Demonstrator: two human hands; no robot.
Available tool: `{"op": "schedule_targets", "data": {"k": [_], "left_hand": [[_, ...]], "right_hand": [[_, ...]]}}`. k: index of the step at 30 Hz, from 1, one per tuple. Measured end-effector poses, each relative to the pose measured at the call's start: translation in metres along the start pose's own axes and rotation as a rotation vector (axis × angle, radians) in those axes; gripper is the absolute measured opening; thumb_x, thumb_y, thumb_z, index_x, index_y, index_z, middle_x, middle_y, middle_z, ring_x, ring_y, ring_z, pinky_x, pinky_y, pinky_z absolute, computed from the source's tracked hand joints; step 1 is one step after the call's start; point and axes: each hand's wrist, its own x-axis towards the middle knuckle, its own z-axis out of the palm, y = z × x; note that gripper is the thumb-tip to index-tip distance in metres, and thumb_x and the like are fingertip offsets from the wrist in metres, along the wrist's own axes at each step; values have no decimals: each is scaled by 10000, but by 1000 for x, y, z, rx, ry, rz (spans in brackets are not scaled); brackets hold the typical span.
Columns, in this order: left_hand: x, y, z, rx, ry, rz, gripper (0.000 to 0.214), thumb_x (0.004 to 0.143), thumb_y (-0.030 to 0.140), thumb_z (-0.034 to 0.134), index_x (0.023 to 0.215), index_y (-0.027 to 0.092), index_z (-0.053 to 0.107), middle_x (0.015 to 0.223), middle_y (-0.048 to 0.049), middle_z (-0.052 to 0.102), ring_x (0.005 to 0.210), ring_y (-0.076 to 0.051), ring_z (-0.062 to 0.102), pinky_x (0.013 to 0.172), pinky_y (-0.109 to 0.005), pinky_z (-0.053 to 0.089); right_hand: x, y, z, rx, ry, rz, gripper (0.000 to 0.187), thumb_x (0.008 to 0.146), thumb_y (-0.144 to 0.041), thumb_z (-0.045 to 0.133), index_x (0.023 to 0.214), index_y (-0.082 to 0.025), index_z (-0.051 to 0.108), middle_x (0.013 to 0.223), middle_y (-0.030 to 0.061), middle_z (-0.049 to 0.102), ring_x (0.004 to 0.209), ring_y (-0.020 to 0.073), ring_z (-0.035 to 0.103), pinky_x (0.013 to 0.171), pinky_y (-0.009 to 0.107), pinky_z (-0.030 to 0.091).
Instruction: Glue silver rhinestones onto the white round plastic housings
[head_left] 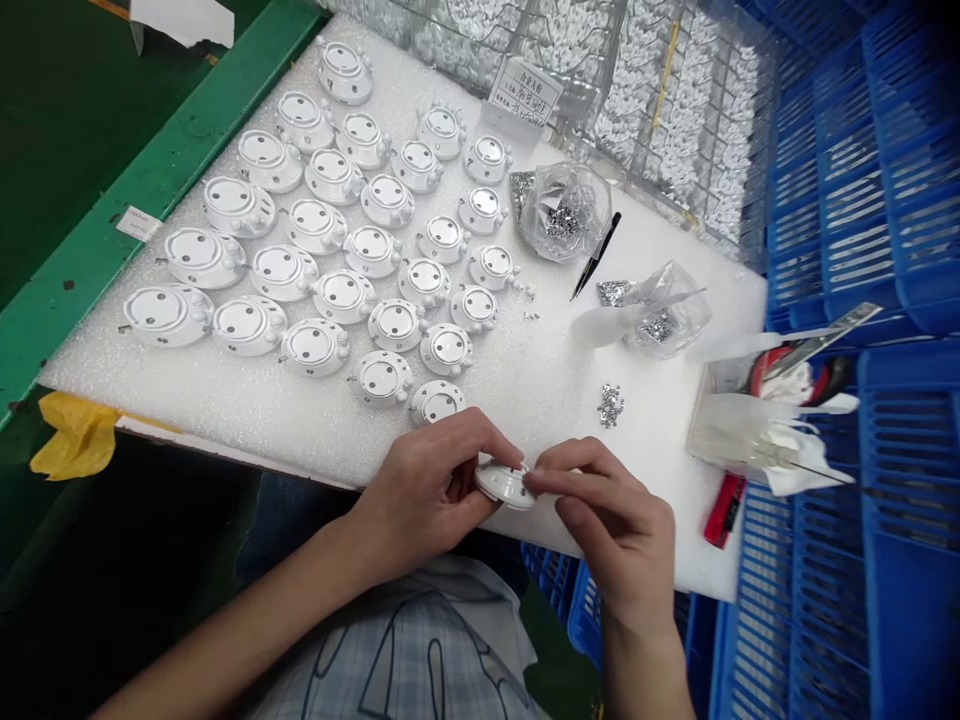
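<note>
Near the front edge of the foam-topped table, my left hand (435, 480) is closed around a small round white plastic part (506, 484), gripping its left side between thumb and fingers. The part is held slightly tilted, and dark holes or studs show on it. My right hand (619, 510) has its bent fingertips drawn together at the part's right edge; whatever small thing may be between them is hidden. Just beyond my left hand lies another white part (439, 402), with a ring-shaped face. Many similar white parts (315, 345) stand in rows to the left, each with small dark dots.
A loose pile of small metal pieces (610, 405) lies right of centre. Beyond are plastic bags of metal bits (564, 212), a black pen (596, 256) and a squeeze bottle (600, 326). A tool box (705, 440), red cutter (724, 510) and blue crates (825, 200) line the right.
</note>
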Motion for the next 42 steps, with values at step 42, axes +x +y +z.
{"op": "schedule_targets", "data": {"k": [42], "left_hand": [[-7, 11, 10, -878, -25, -399, 326, 824, 279, 862, 1075, 231, 660, 867, 13, 720, 758, -164, 770, 722, -244, 602]], "right_hand": [[23, -6, -7, -72, 364, 16, 161, 942, -359, 660, 885, -210, 637, 732, -3, 668, 599, 131, 605, 581, 270, 502]]}}
